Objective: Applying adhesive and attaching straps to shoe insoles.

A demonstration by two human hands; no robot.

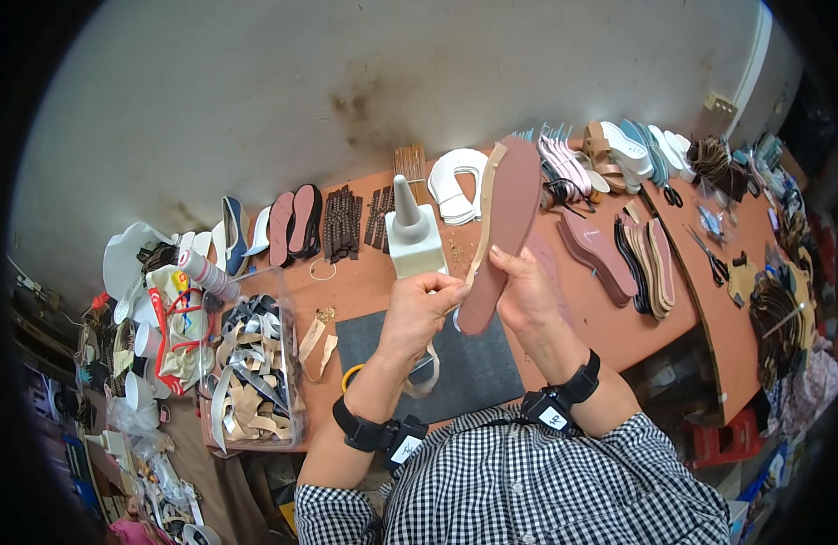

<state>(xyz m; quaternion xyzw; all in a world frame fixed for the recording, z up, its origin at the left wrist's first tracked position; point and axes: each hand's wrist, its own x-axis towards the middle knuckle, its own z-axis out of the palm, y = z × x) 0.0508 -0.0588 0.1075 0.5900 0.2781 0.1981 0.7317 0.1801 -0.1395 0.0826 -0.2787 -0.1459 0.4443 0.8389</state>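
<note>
Upright above the worktable, a pinkish-brown insole [514,209] is gripped near its lower end by my right hand [531,292], thumb lying on its flat face. Along the insole's left edge runs a narrow tan strip [484,213]. My left hand [419,313] pinches at the strip's lower end, its fingers closed against the insole's edge. Behind my left hand stands a white square bottle [415,243] with a grey cone-shaped top. Below both hands lies a dark grey mat [483,363]. A yellow ring-shaped handle [350,376] shows beside my left forearm.
A clear plastic bin [296,400] of tan and dark strap pieces stands left. Stacked pinkish insoles [601,262] and scissors [709,259] lie right on the brown table [660,341]. Dark woven strips [343,224], white horseshoe-shaped pieces [455,186] and shoe parts line the back wall.
</note>
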